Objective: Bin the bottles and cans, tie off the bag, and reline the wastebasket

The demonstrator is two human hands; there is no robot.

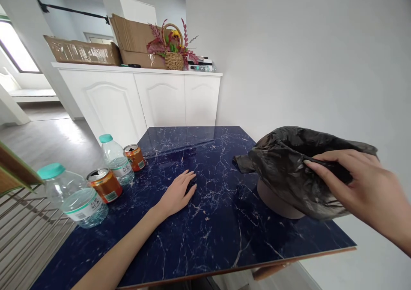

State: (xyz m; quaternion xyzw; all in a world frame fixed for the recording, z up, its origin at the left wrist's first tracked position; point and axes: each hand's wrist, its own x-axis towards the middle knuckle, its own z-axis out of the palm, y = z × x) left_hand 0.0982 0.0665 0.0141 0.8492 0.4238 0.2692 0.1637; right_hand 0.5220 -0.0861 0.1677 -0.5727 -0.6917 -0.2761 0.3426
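Note:
My left hand [180, 192] lies flat on the dark blue marbled table [205, 234], palm down with the fingers stretched out. At the right, my right hand [359, 176] pinches the rim of a black plastic bag [282, 165] between thumb and fingers. The bag lines a grey bin [279, 200] that stands on the table, its edge folded over the outside. What lies inside the bin is hidden. Along the left side stand a near water bottle [85, 202], a near orange can [105, 187], a far bottle [119, 161] and a far can [135, 157].
A wire rack [28, 221] adjoins the table's left edge. Beyond the far edge is a white cabinet [160, 97] carrying cardboard boxes [83, 52], a flower basket [174, 61] and a lying bottle [205, 68]. A grey wall [305, 58] runs along the right.

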